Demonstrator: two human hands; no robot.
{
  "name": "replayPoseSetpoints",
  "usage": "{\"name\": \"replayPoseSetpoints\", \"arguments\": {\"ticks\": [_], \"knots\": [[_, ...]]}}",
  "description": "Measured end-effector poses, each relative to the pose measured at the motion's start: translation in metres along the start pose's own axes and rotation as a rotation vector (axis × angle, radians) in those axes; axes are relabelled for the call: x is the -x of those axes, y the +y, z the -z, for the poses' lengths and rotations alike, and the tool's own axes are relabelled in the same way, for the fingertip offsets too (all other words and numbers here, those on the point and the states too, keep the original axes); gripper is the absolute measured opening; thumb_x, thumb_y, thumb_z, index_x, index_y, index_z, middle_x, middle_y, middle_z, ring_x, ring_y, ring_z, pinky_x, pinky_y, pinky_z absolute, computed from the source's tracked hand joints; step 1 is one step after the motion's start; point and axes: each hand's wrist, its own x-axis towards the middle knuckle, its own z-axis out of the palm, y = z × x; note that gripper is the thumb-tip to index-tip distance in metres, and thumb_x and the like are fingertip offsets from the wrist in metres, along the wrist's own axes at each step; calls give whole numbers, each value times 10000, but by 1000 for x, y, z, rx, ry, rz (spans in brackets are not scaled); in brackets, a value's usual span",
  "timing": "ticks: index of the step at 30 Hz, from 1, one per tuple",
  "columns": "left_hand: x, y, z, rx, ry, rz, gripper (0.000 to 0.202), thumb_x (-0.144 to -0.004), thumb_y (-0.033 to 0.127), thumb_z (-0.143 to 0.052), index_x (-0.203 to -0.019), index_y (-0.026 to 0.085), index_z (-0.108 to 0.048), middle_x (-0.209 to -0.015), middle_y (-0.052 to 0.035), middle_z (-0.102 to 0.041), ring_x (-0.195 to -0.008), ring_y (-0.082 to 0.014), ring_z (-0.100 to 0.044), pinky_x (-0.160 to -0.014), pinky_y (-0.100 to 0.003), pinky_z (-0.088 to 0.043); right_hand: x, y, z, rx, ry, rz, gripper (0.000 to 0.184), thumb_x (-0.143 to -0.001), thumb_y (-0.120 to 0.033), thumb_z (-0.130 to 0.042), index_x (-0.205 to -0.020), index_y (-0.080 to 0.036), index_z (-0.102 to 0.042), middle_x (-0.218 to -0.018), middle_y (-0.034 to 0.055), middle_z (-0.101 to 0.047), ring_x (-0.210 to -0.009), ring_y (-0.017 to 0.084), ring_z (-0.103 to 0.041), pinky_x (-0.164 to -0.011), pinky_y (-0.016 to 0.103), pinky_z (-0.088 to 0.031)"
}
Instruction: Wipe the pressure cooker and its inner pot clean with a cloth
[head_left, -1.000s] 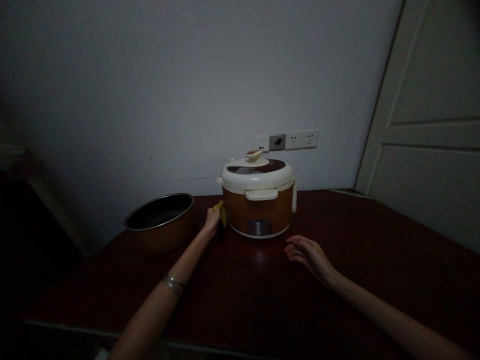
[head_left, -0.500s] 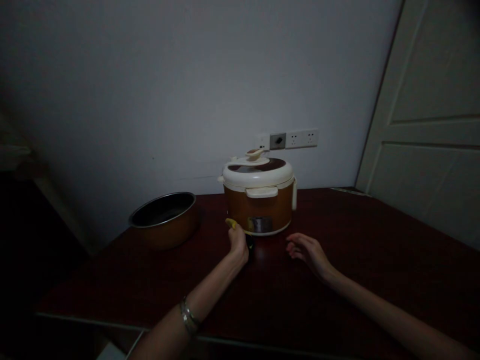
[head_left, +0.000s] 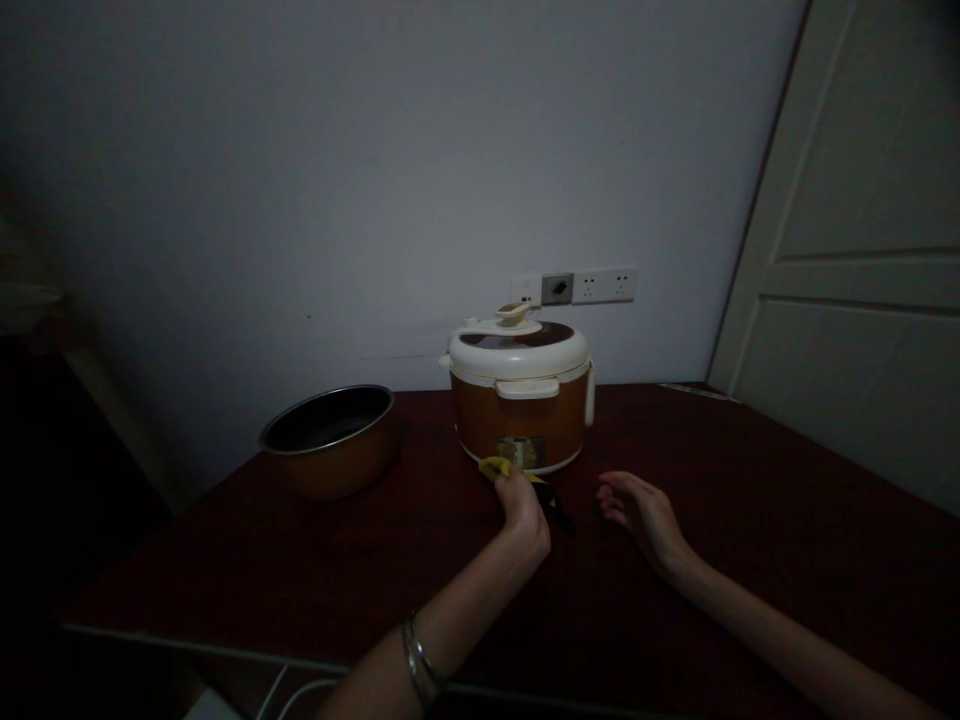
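Observation:
My left hand (head_left: 520, 502) is closed round a limp yellow-and-black cloth (head_left: 495, 467), low in front of the cooker's base. One yellow end sticks out to the left of the fingers, and a dark end hangs to the right. An electric pressure cooker (head_left: 469, 405), orange-brown with a cream lid and handles, stands upright with its lid on. My right hand (head_left: 643, 515) hovers over the table to the right of the cloth, fingers loosely bent, holding nothing. Left of the cooker sits an orange-brown inner pot (head_left: 330, 470) with a dark inside and a metal rim.
Everything stands on a dark red table (head_left: 247, 570) whose front edge runs below my forearms. Behind it rises a pale wall with a row of sockets (head_left: 604, 286) above the cooker. A panelled door (head_left: 855, 370) is on the right. White cables (head_left: 300, 690) show below the table edge.
My left hand has moved right and slightly down with the cloth, whose dark end now reaches further right. My right hand has shifted a little to the right. Cooker and pot stay put.

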Motion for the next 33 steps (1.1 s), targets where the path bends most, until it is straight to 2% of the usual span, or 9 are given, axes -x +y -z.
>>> {"name": "replayPoseSetpoints", "arguments": {"ticks": [4, 9, 14, 19, 24, 25, 28, 31, 33], "knots": [[17, -1, -2, 60, -22, 47, 71, -840, 156, -452, -790, 204, -468, -695, 35, -507, -615, -94, -531, -616, -194, -423, -11, -2, 3, 35, 23, 11, 224, -548, -324, -695, -703, -166, -660, -631, 19, -637, -601, 138, -571, -548, 242, -454], [52, -7, -27, 151, -296, 188, 108, -794, 90, -433, -809, 171, -503, -700, 0, -567, -636, -109, -564, -640, -218, -445, -19, -15, 3, 219, -79, 64, 245, -581, -288, -672, -799, -177, -669, -731, 23, -681, -679, 179, -606, -596, 260, -448], [63, 4, -37, 140, -548, 191, 163, -644, 64, -485, -760, 135, -575, -695, -19, -609, -629, -114, -568, -654, -230, -441, -16, -43, 25, 122, -395, -166, 416, -702, -318, -622, -1098, -193, -601, -976, 74, -694, -811, 214, -654, -690, 315, -499], [38, 32, -16, -348, -872, 66, 272, -576, 109, -589, -836, 104, -667, -764, -45, -669, -682, -134, -588, -695, -251, -437, -2, -54, 42, 249, -564, -323, 457, -650, -257, -735, -1076, -137, -621, -939, 108, -705, -693, 183, -666, -549, 255, -517], [1, 86, 13, -1094, -1075, -312, 256, -637, 257, -658, -852, 122, -685, -819, -66, -702, -786, -186, -624, -743, -284, -447, -4, -54, 40, 332, -379, -314, 289, -684, -279, -721, -913, -107, -687, -915, 107, -713, -779, 169, -675, -669, 220, -528], [-6, 100, 18, -1294, -1057, -425, 215, -655, 284, -654, -797, 125, -685, -799, -74, -703, -775, -201, -628, -725, -294, -447, -9, -54, 43, 340, -296, -305, 265, -682, -272, -713, -891, -110, -689, -890, 101, -716, -754, 167, -675, -648, 214, -527], [-31, 133, 33, -1651, -716, -604, 174, -715, 283, -609, -750, 119, -659, -843, -131, -701, -797, -249, -648, -688, -314, -453, -30, -55, 59, 338, 13, -217, 181, -668, -211, -671, -817, -109, -677, -738, 89, -709, -592, 167, -650, -485, 214, -490], [-61, 145, 41, -1697, -396, -645, 312, -690, 292, -662, -910, 74, -624, -1015, -229, -657, -974, -330, -618, -770, -364, -458, -53, -54, 65, 288, 176, -106, 96, -667, -141, -598, -743, -117, -651, -640, 85, -684, -527, 175, -623, -443, 237, -471], [-83, 140, 43, -1555, -364, -715, 572, -585, 299, -760, -1058, 49, -558, -1153, -272, -587, -1129, -374, -527, -868, -404, -432, -67, -49, 57, 263, 192, -60, 100, -660, -95, -559, -710, -139, -634, -645, 80, -684, -571, 187, -639, -508, 260, -502]]}}
